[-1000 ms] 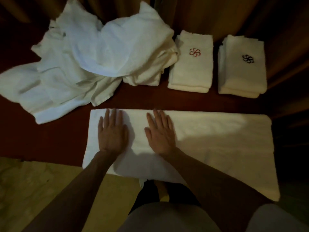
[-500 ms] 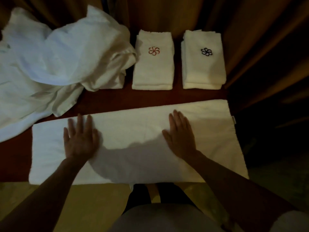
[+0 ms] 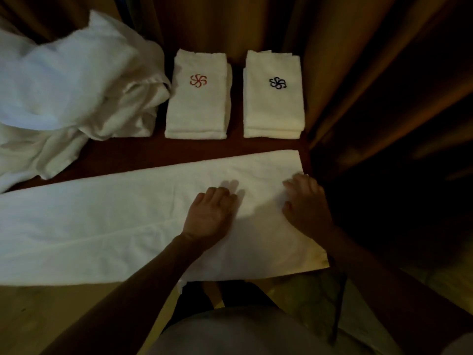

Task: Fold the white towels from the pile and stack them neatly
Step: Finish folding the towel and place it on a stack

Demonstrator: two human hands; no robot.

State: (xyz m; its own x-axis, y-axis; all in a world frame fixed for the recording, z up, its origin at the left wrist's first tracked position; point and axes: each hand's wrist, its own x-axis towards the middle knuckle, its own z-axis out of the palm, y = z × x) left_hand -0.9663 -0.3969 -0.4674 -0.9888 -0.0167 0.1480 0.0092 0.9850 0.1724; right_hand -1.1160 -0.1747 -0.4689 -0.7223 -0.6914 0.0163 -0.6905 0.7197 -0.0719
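Towel point(image 3: 115, 221), white and folded into a long strip, lies flat across the near edge of the dark red bench point(image 3: 153, 149), its near border hanging just over the front. Both hands rest on its right end. Left hand point(image 3: 208, 213) lies palm down with fingers loosely bent, pressing the cloth and gripping nothing. Right hand point(image 3: 305, 203) sits just to the right of it at the towel's right edge, fingers curved over the cloth; whether that grip pinches the edge I cannot tell. Beyond the left hand stands a stack point(image 3: 198, 98) of folded towels with a red emblem. Beyond the right hand stands a second stack point(image 3: 273, 98) with a dark emblem. Far left of both hands lies the pile point(image 3: 64, 93) of unfolded towels, touching the red-emblem stack.
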